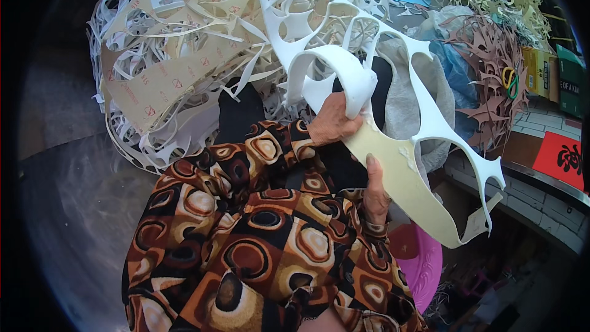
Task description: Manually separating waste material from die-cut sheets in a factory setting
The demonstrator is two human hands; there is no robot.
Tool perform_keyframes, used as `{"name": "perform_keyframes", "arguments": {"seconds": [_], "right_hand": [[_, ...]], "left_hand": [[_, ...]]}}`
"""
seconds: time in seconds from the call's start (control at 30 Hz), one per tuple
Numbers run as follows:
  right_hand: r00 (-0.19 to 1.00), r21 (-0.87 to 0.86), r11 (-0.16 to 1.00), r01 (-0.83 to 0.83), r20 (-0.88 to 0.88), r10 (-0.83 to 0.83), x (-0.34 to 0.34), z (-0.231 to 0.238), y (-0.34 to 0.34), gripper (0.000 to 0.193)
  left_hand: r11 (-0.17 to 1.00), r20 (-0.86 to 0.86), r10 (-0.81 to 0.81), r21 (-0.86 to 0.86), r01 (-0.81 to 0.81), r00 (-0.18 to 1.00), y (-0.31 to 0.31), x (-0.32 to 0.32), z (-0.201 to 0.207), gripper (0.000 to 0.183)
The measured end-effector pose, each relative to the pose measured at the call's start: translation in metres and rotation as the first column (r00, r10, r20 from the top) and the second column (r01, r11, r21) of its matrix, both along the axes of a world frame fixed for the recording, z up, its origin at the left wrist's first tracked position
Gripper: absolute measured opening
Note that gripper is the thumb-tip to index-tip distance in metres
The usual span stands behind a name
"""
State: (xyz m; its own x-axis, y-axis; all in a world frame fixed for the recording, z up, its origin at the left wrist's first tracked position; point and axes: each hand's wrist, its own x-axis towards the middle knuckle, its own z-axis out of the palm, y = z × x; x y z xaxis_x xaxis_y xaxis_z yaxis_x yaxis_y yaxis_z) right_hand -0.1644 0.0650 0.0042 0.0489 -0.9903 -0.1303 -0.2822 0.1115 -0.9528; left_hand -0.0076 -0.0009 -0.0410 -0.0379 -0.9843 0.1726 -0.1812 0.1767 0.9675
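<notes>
In front of me is a die-cut scrap sheet [433,124], white on one face and cream on the other, with large oval holes and thin webs between them. My left hand [335,122] is closed on the sheet where a white loop [359,83] curls over above the fingers. Lower down and to the right, my right hand [376,193] holds the edge of the cream part [402,169], its thumb along the near side and its fingers hidden behind. Small white shreds cling to the cream surface. The sheet's far right end bends down into torn points.
A big tangled heap of white and cream scraps [184,43] lies ahead on the left. Brown scraps [488,67] hang at the right beside yellow-and-green-handled scissors [510,82], boxes [541,74] and a red card [559,160]. A pink basin [427,267] stands by my right side.
</notes>
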Motion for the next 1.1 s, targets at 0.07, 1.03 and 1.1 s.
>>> {"name": "perform_keyframes", "arguments": {"seconds": [0.07, 1.03, 1.1], "right_hand": [[0.994, 0.009, 1.0, 0.005, 0.107, -0.006, 0.001, -0.001, -0.002, 0.024], [0.766, 0.12, 0.988, 0.098, 0.625, -0.152, -0.008, 0.026, -0.011, 0.037], [0.765, 0.12, 0.99, 0.07, 0.631, -0.131, -0.016, 0.022, -0.013, 0.038]], "left_hand": [[0.996, -0.065, -0.017, 0.082, 0.023, 0.998, 0.001, 0.004, -0.002, 0.027], [0.952, -0.552, 0.179, 0.306, -0.002, 0.815, 0.002, 0.004, 0.009, 0.029], [0.962, -0.507, 0.118, 0.273, 0.029, 0.854, 0.0, 0.008, 0.011, 0.029]]}}
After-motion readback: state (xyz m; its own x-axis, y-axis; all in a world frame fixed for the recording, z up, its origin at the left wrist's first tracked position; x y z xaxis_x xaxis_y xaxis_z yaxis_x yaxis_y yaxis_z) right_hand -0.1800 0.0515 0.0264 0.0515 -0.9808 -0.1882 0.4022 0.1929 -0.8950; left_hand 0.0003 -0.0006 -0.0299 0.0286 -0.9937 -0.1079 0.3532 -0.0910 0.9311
